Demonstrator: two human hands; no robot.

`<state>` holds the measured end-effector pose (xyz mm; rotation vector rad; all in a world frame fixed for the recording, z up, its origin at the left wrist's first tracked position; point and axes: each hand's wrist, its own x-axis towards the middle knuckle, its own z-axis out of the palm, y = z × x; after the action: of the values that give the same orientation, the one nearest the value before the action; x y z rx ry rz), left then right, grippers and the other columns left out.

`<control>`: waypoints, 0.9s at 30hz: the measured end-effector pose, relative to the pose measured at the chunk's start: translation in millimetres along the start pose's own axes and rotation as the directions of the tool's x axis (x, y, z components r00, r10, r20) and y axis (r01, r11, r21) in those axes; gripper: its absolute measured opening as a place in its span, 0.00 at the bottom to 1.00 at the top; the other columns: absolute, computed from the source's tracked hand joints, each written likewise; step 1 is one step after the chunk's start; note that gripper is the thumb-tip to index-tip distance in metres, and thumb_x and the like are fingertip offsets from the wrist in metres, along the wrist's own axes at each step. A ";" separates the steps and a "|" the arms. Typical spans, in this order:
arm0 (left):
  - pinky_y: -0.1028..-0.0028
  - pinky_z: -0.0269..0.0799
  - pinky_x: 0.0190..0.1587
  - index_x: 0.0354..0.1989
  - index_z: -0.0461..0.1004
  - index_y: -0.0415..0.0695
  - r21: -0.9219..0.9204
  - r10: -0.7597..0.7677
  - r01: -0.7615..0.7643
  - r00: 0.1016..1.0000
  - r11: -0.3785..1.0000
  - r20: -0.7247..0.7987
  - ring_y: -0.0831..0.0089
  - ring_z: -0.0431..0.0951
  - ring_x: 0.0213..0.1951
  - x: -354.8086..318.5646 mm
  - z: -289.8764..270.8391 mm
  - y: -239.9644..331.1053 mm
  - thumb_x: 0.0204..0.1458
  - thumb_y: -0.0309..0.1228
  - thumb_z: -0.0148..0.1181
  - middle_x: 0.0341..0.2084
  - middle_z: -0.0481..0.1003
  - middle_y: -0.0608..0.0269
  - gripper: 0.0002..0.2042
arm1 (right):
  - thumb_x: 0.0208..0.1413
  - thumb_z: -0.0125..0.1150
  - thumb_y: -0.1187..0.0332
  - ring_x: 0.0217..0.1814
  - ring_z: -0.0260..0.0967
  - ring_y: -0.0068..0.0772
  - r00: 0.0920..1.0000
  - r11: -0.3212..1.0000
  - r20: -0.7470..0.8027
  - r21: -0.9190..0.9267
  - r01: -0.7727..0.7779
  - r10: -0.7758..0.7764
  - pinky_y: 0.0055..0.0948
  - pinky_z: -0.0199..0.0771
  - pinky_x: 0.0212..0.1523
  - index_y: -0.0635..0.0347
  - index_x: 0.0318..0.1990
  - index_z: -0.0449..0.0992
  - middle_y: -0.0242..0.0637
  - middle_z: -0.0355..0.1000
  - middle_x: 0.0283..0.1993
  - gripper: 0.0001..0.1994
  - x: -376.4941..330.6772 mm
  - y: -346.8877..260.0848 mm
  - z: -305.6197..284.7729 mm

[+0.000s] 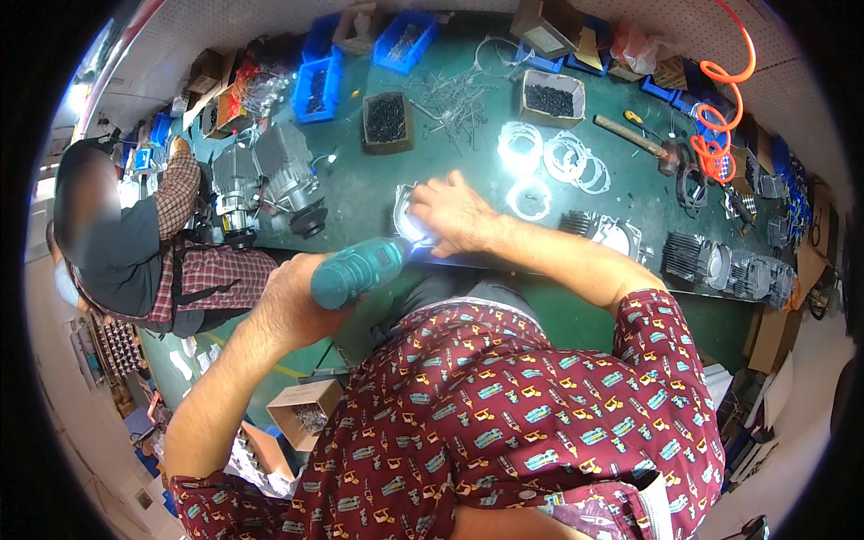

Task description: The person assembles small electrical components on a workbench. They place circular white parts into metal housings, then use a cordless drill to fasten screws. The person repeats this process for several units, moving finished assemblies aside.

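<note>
My left hand [301,292] is closed round a teal power screwdriver [360,273]. Its tip is lit and points at a round silver metal casting [402,211] near the bench's front edge. Over that casting lies my right hand [453,211], fingers bent and gripping it against the bench. Part of the casting is hidden under my fingers, and glare blurs where the bit meets it. Beyond my right hand lie several thin ring-shaped gaskets [528,199]. A small box of black screws [387,121] stands farther back on the green bench [351,189].
Finned metal housings [288,166] stand at left beside a seated co-worker [126,243]. More finned parts [693,261] line the right front edge. At the back are blue bins [317,88], another screw box [551,99], a hammer [634,139] and a coiled orange hose [715,117].
</note>
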<state>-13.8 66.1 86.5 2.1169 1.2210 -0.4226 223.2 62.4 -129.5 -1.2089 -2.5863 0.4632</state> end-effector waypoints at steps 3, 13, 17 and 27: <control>0.57 0.79 0.43 0.41 0.80 0.50 0.036 0.035 -0.035 0.999 0.999 0.001 0.49 0.82 0.40 -0.7 -5.8 2.2 0.47 0.35 0.69 0.34 0.82 0.52 0.12 | 0.31 0.81 0.51 0.59 0.64 0.37 0.998 0.999 0.057 0.011 -0.043 0.042 0.47 0.60 0.55 0.56 0.49 0.77 0.36 0.68 0.52 0.34 -0.5 3.9 -12.8; 0.68 0.75 0.37 0.43 0.79 0.41 -0.306 -0.077 0.031 0.987 0.952 -0.138 0.64 0.80 0.31 -36.4 -17.6 -11.2 0.47 0.27 0.71 0.31 0.81 0.54 0.14 | 0.51 0.68 0.61 0.52 0.72 0.44 0.921 0.939 -0.386 0.334 0.085 0.054 0.44 0.70 0.53 0.58 0.47 0.79 0.40 0.76 0.46 0.18 -20.7 37.7 -21.7; 0.73 0.73 0.41 0.52 0.77 0.40 -0.587 -0.134 -0.061 0.950 0.807 -0.283 0.78 0.75 0.38 -54.4 33.3 -39.2 0.52 0.24 0.69 0.38 0.78 0.66 0.18 | 0.53 0.60 0.69 0.45 0.75 0.55 0.640 0.802 -0.483 0.349 -0.485 0.598 0.49 0.76 0.48 0.62 0.36 0.81 0.50 0.77 0.39 0.08 -40.7 163.9 -17.8; 0.69 0.75 0.42 0.47 0.79 0.44 -0.671 -0.374 0.097 0.883 0.735 -0.282 0.72 0.78 0.38 -56.6 88.4 -46.1 0.55 0.35 0.71 0.36 0.80 0.63 0.14 | 0.45 0.74 0.53 0.59 0.76 0.48 0.251 0.254 0.106 -0.022 -0.967 0.962 0.40 0.75 0.60 0.62 0.50 0.82 0.53 0.78 0.54 0.27 -37.4 319.0 9.2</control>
<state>-78.7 -13.7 36.0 1.4702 1.6014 0.3314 465.5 225.0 -264.2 -2.7536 -1.4448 0.7781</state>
